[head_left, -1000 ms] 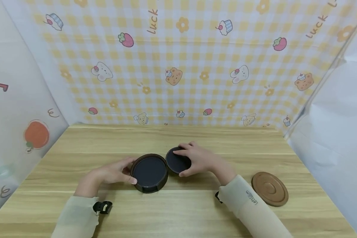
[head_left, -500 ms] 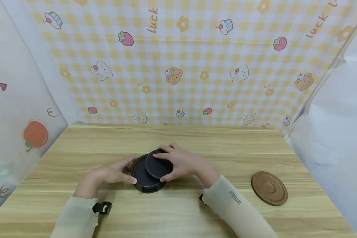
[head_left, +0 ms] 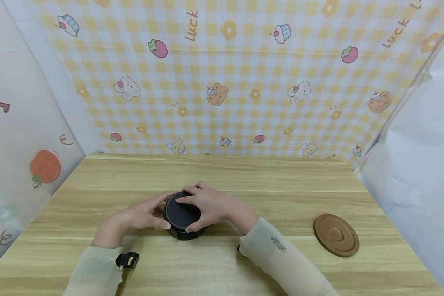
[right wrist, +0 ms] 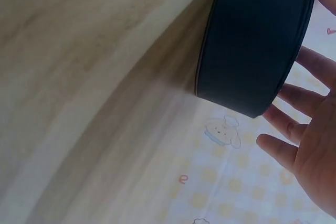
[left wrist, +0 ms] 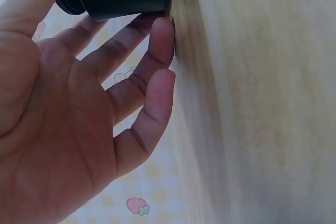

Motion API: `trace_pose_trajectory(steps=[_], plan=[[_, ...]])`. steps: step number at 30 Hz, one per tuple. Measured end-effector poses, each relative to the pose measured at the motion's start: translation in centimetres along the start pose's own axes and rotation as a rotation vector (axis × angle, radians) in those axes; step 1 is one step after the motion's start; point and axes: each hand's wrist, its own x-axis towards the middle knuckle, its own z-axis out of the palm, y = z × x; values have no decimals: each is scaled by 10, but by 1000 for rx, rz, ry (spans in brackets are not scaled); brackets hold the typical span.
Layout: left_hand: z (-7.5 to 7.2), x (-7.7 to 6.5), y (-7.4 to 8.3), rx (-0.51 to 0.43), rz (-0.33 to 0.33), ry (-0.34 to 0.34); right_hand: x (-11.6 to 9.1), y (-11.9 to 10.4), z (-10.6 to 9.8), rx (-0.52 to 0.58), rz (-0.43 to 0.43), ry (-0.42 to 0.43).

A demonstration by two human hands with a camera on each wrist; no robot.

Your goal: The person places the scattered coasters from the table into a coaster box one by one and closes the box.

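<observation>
A round black coaster holder point(head_left: 181, 235) stands on the wooden table, and its plain dark wall point(right wrist: 247, 45) fills the top of the right wrist view. My left hand point(head_left: 144, 214) holds it from the left, thumb at the near side and fingers round the back. Over the holder's opening lies a black coaster point(head_left: 181, 211), slightly tilted. Between thumb and fingers my right hand point(head_left: 212, 207) pinches this coaster by its edge. The holder's inside is hidden beneath the coaster. In the left wrist view, the lower fingers point(left wrist: 160, 98) are bent and apart from the holder.
A brown round disc point(head_left: 336, 235) with ringed grooves lies on the table point(head_left: 281, 181) to the right, beyond the right forearm. A yellow checked cloth point(head_left: 237, 82) hangs behind the table, and white sheets point(head_left: 422, 156) stand at the sides.
My right hand has carried the black coaster leftward from beside the holder to on top of it. The left hand and the holder have stayed in place.
</observation>
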Motion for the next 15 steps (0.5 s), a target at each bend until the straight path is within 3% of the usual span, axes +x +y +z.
trace_pose_trajectory(steps=[7,15], plan=[[-2,1,-5,-10,50,-17,2,1,3,2,7,-9],[-2,-1,-5,33,38,-4,1,3,4,8,9,-14]])
